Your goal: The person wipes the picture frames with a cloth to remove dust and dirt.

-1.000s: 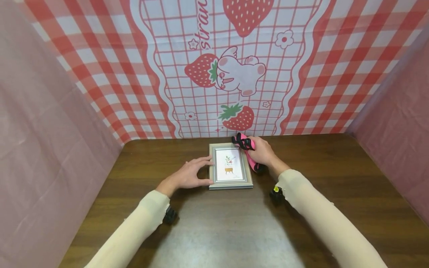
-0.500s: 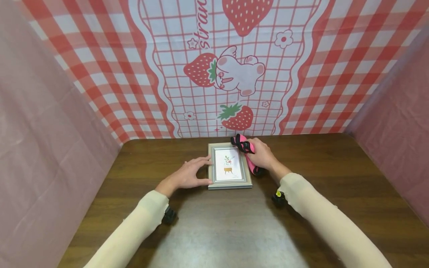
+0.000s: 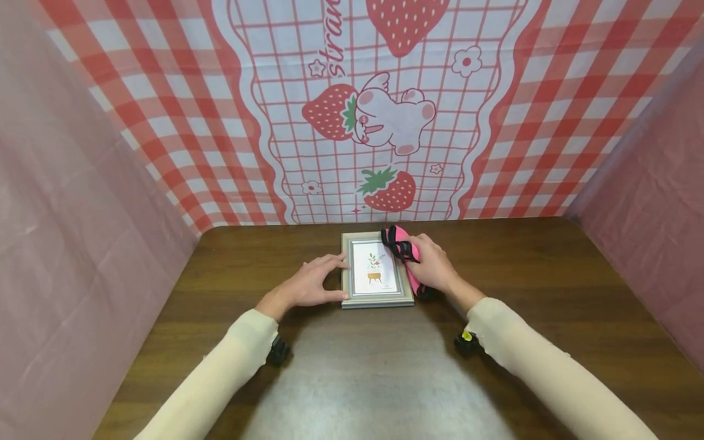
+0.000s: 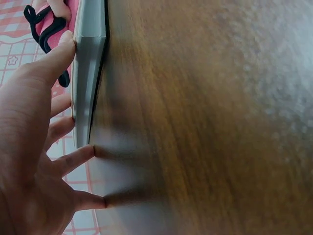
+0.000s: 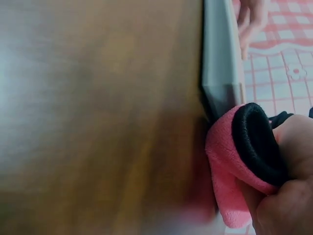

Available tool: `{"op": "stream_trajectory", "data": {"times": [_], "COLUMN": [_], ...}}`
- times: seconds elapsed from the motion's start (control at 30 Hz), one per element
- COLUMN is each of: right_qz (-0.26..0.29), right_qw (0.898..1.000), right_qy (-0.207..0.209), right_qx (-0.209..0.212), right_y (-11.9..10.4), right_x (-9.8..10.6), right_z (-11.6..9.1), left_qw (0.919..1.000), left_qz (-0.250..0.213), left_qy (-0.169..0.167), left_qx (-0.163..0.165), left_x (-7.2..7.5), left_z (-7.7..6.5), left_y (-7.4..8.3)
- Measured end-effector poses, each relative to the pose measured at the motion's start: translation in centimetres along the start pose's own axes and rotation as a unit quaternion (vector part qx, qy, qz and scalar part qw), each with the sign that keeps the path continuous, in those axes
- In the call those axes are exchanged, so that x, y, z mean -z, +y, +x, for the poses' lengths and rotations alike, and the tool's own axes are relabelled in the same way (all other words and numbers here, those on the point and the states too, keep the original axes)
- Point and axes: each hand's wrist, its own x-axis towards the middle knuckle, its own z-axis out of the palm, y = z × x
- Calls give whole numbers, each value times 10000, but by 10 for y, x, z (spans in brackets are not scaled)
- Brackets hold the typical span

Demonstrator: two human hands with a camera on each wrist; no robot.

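A picture frame (image 3: pixel 379 302) with a silver-grey border and a potted-plant print lies flat on the table, near its back edge. My left hand (image 3: pixel 308 285) is spread at the frame's left side, thumb and fingertips resting on the border. In the left wrist view, two other fingers of that hand reach down to the tabletop beside the frame's side (image 4: pixel 88 73). My right hand (image 3: pixel 434 264) grips a bunched pink cloth with black trim (image 3: pixel 400 234). The cloth lies over the frame's upper right corner and along its right edge. In the right wrist view the cloth (image 5: pixel 225 147) hangs in a fold.
The brown wood-grain table (image 3: pixel 352 379) spreads around the frame. A red-and-white checked strawberry cloth (image 3: pixel 352 201) hangs behind it, and pink curtains (image 3: pixel 82 214) stand at both sides. Small black devices (image 3: pixel 278 351) sit under the wrists.
My right hand and the pink cloth have moved slightly toward me along the frame's right edge. The left hand and the frame have stayed in place.
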Motion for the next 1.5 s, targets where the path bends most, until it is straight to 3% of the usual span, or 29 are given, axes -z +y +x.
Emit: {"op": "stream_trajectory", "data": {"times": [0.2, 0.43, 0.63, 0.7, 0.87, 0.93, 0.97, 1.03, 1.1, 1.23, 1.3, 1.43, 1.5], "right_qz": [0, 54, 134, 30, -10, 91, 101, 105, 140, 99, 109, 66, -39], "right_qw": [9998, 9997, 9999, 9999, 10000, 9998, 9999, 9999, 9999, 9996, 9996, 9998, 9995], "right_qy": [69, 159, 26, 45, -41, -153, -108, 36, -14, -102, -118, 195, 293], "right_qx": [191, 188, 101, 145, 17, -104, -67, 43, -33, -239, -242, 31, 143], "right_y": [-23, -37, -56, -51, -72, -86, -84, -70, -76, -87, -91, -66, -46], "right_x": [7, 13, 24, 20, 32, 41, 40, 32, 36, 42, 45, 31, 20], "right_z": [-26, -47, -64, -66, -71, -74, -74, -73, -74, -73, -72, -61, -52], "left_qw": [10000, 10000, 9999, 10000, 9998, 9998, 9998, 9997, 9995, 9998, 9999, 9998, 9999], "left_qz": [41, 15, -45, 33, 196, 184, 198, 142, 117, 67, 104, 176, 101], "left_qy": [-19, -18, -121, -55, 0, -79, -63, -139, -222, -154, -57, 4, -32], "left_qx": [-26, -80, 44, -4, 1, 89, 81, 140, 204, 72, -32, -80, -54], "left_x": [8, 8, 16, 12, 3, 8, 8, 17, 21, 16, 8, -1, 2], "left_z": [-7, -8, -12, -11, -7, -9, -10, -15, -16, -12, -9, -3, -4], "left_y": [14, 15, 30, 24, 10, 18, 18, 34, 40, 29, 16, 1, 6]}}
